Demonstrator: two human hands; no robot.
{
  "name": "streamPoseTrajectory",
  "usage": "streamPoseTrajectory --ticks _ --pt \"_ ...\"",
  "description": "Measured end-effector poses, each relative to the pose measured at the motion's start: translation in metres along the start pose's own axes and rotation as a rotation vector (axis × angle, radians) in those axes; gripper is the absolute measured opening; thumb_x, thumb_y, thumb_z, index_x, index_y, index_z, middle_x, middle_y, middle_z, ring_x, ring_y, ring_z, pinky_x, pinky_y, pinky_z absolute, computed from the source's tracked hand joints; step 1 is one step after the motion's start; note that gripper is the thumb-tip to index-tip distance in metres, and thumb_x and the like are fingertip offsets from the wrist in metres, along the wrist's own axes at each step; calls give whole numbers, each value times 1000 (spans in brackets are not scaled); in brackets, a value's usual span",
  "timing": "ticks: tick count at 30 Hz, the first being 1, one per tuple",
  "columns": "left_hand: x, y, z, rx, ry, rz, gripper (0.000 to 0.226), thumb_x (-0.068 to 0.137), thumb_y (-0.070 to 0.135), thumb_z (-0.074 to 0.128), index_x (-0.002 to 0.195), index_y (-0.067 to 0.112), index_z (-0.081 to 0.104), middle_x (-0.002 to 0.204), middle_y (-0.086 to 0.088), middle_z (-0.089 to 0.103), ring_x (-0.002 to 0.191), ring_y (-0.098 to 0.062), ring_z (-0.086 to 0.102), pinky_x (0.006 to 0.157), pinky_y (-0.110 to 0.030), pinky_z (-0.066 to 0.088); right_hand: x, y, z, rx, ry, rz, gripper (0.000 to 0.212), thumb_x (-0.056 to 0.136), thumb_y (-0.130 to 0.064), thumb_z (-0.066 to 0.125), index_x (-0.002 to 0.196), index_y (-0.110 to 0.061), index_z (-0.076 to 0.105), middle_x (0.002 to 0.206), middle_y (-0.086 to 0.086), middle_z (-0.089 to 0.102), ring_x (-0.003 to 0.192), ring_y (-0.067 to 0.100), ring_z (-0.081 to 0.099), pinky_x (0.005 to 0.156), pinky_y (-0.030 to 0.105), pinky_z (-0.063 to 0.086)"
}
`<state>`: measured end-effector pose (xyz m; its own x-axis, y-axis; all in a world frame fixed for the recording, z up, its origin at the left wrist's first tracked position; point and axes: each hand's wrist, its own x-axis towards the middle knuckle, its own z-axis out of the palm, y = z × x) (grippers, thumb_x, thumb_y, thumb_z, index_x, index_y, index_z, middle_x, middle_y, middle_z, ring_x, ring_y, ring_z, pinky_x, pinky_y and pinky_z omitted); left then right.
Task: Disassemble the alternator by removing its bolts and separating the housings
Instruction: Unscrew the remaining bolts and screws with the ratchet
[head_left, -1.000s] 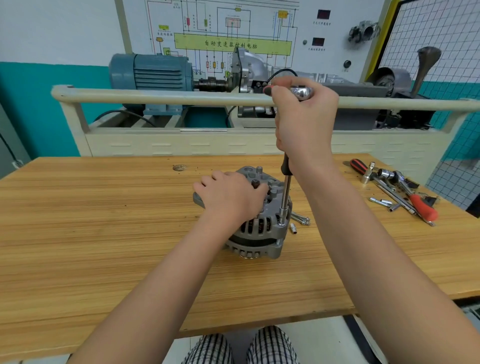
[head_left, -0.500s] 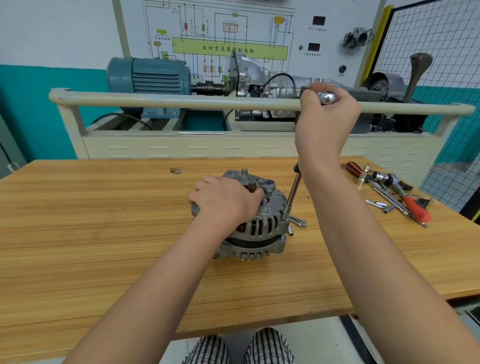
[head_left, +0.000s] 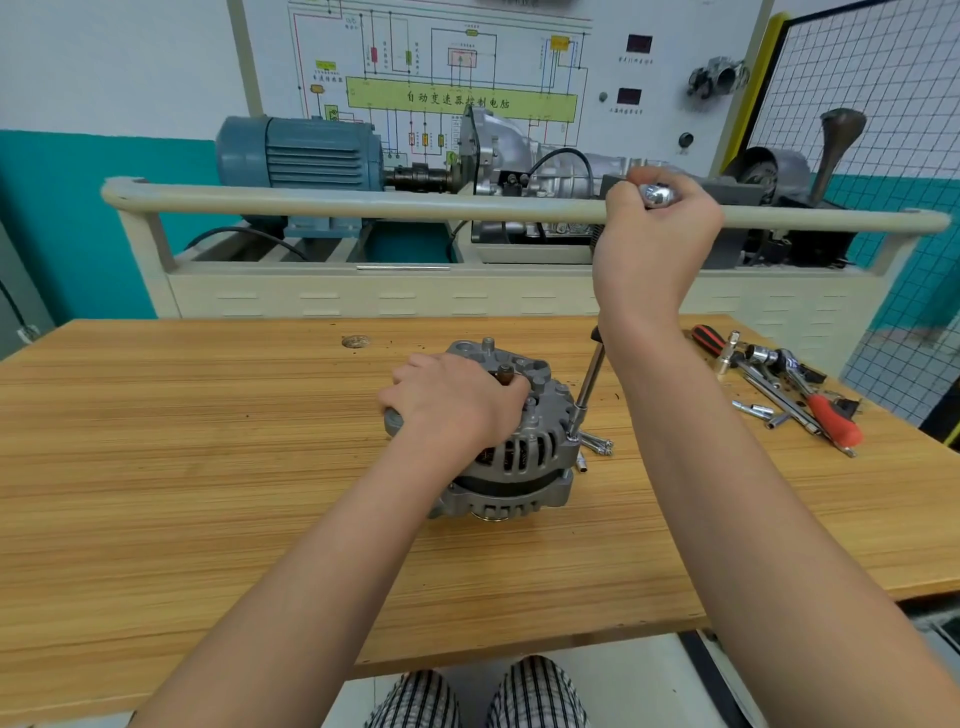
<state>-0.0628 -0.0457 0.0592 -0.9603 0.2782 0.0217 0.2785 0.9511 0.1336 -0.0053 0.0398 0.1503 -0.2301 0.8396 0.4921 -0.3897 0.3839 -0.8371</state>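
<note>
Head view: left hand (head_left: 457, 400) grips alternator (head_left: 511, 452) at frame centre; right hand (head_left: 649, 249), above right, grips socket driver (head_left: 587, 392) seated on its rim.

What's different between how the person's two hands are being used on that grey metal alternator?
The left hand lies low, gripping the top of the grey metal alternator to steady it; the right hand is raised well above the wooden table. The left hand touches the housing directly; the right hand grips the shiny handle of a long chrome socket driver whose tip sits at the alternator's right edge. Both are bare.
</note>
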Motion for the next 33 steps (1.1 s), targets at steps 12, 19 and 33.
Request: streamPoseTrajectory --ticks 12,19,33 --pt "-2 0 0 1 1 -1 94 84 76 30 138 -1 38 132 -23 43 117 -38 43 92 -52 39 -1 1 0 -45 16 -32 14 89 -8 56 99 -16 59 59 -8 45 51 8 42 59 29 40" --pt "-3 2 -1 -3 0 -18 94 85 74 30 138 -3 36 129 -23 42 114 -36 42 88 -48 39 -2 3 6 -104 64 -30 16 91 -11 56 106 -13 62 60 -11 46 51 4 43 52 19 34" --pt "1 5 5 -54 87 32 87 85 73 33 127 -1 52 126 -24 47 112 -37 46 88 -46 40 -12 6 0 36 -97 -103 12 87 -4 56 91 -15 60 39 -17 34 39 3 29 47 21 28"
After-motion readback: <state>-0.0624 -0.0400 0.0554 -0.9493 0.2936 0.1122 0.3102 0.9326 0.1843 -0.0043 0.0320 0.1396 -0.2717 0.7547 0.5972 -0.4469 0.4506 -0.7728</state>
